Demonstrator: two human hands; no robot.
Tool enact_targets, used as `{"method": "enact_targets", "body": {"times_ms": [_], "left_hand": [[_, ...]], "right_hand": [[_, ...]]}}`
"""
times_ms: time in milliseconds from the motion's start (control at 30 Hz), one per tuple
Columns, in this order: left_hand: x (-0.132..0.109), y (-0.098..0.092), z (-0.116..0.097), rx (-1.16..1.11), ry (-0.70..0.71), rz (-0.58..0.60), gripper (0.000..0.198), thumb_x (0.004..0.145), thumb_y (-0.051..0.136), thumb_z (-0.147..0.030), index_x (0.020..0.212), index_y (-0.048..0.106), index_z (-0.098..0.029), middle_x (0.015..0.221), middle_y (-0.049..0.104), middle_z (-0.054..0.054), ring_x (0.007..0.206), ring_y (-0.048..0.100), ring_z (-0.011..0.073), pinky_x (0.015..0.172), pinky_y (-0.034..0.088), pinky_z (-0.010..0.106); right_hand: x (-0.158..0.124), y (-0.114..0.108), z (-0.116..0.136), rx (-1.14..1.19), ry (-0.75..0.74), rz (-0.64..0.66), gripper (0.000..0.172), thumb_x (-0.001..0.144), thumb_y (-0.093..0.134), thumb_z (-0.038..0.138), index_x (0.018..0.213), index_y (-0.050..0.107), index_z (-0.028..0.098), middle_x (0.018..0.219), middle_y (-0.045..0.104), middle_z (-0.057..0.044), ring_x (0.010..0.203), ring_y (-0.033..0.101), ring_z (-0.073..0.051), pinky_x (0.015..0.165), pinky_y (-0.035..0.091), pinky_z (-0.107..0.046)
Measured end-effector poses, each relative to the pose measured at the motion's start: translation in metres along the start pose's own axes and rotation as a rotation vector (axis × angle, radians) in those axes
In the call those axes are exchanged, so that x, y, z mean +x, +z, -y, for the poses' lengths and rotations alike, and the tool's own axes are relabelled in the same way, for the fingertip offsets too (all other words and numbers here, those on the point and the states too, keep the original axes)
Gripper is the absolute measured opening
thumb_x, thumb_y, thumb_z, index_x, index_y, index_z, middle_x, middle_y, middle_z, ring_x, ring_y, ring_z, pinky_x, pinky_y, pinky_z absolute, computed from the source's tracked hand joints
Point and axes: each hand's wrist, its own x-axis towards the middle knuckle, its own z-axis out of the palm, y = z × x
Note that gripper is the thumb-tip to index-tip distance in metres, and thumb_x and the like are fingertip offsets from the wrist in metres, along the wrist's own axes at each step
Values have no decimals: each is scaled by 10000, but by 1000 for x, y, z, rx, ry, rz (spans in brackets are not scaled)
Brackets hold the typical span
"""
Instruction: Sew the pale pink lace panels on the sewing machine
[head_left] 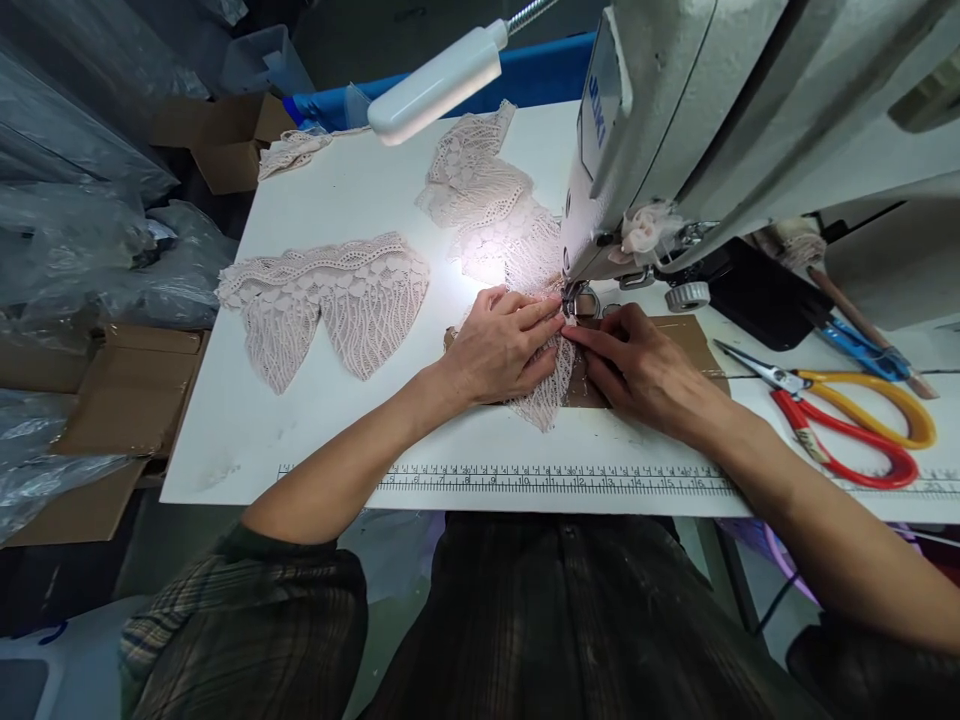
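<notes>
A pale pink lace piece (550, 402) lies under the presser foot (574, 298) of the sewing machine (637, 100). My left hand (499, 345) rests flat on this lace, fingers stretched toward the foot, covering much of it. Just right of the foot, my right hand (634, 362) has its index finger and thumb pinched at the lace's edge. Beneath the hands is a brown patch (682, 345) on the machine bed. More lace (480, 180) trails behind the needle area, and a separate scalloped lace piece (337, 300) lies flat to the left.
Scissors (847, 410) with red and yellow handles lie at right, near a black phone-like slab (765, 290) and blue thread snips (862, 345). A lamp (439, 85) hangs over the table. A printed ruler (495, 480) runs along the front edge. Cardboard boxes (127, 390) stand left.
</notes>
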Motion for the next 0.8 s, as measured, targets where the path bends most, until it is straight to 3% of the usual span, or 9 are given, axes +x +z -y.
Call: {"method": "enact_targets", "body": {"times_ms": [267,567,700,800], "left_hand": [[4,1,-4,40,-83,15,407,1043,383,-343,1342,589,-160,1489,563,129,1225,569,294,1072,387,532],[7,7,-5,77,-175,4,421,1051,358,-351,1370,566,-173,1453,589,129,1267,544,291,1070,373,510],[9,7,-9,74,-191,-65,394,1033,400,-338,1347,561,-162,1362,618,162,1210,546,301,1007,416,497],[15,6,1,113,-230,-173,352,1018,427,-345,1269,589,-158,1280,624,176,1102,562,300,910,443,475]], "right_hand": [[0,-3,1,16,-43,-22,347,988,470,252,1257,675,172,989,523,-110,812,571,-173,775,601,-345],[3,0,0,23,38,32,401,986,417,260,1308,637,168,1009,519,-126,834,573,-198,803,602,-397],[3,2,-1,51,40,37,419,992,401,271,1325,631,165,1006,521,-125,824,568,-193,825,595,-414],[1,0,0,91,48,40,435,992,414,295,1348,629,168,1014,535,-124,841,581,-195,847,590,-415]]}}
